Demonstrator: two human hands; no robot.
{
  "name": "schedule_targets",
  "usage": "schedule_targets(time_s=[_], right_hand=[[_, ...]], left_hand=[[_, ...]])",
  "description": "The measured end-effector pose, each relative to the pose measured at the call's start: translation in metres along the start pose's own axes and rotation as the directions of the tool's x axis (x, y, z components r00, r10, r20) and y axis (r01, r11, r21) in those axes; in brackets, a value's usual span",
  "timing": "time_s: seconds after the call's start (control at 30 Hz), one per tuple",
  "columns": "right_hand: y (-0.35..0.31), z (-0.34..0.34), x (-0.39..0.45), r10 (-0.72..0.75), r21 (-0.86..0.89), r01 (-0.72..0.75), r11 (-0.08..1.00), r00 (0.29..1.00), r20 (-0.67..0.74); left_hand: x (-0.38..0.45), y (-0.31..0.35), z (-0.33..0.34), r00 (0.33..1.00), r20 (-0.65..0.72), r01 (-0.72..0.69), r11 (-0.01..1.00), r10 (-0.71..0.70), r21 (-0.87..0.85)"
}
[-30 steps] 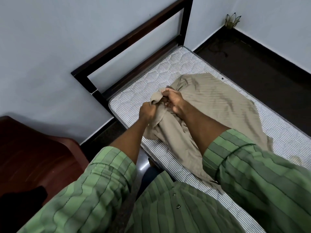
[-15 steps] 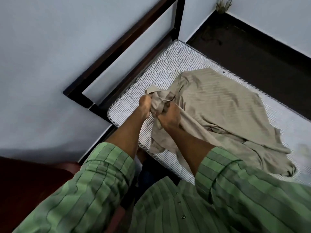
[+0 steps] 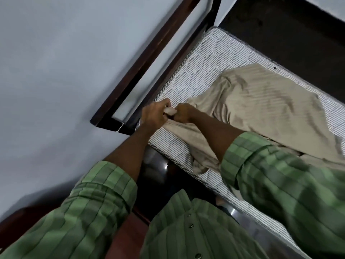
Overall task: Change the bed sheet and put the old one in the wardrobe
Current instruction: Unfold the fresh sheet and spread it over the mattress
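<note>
Left hand [image 3: 155, 114] and right hand [image 3: 183, 114] grip sheet [image 3: 261, 101] — corner hidden.

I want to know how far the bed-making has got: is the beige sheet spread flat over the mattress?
No. The beige sheet lies bunched, leaving striped mattress bare; left hand and right hand grip one corner.

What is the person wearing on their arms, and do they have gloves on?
No gloves: the left hand and right hand are bare. The arms wear a green shirt with darker stripes, its sleeves rolled up so the forearms show. Small round buttons run down the shirt front.
</note>
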State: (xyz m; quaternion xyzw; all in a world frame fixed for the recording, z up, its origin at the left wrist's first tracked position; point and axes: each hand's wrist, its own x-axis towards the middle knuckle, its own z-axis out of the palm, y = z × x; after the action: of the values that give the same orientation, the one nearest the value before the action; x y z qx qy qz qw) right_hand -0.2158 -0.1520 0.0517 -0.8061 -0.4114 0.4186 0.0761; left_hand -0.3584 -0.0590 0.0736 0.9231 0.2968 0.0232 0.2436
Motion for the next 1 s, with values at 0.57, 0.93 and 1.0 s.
schedule_targets(time_s=[0.57, 0.93, 1.0], right_hand=[[0.057, 0.0, -0.001, 0.135, 0.132, -0.12, 0.984, 0.985, -0.111], [0.137, 0.048, -0.028, 0.371, 0.317, -0.314, 0.895, 0.918, -0.138], [0.156, 0.05, -0.026, 0.409, 0.383, -0.325, 0.865, 0.898, -0.161]], left_hand=[[-0.001, -0.062, 0.011, 0.755, 0.103, 0.596, 0.744, -0.647, 0.303], [0.023, 0.037, 0.096, 0.926, 0.344, 0.146, 0.988, -0.157, 0.059], [0.028, 0.062, 0.121, 0.922, 0.374, 0.096, 0.995, -0.099, 0.029]])
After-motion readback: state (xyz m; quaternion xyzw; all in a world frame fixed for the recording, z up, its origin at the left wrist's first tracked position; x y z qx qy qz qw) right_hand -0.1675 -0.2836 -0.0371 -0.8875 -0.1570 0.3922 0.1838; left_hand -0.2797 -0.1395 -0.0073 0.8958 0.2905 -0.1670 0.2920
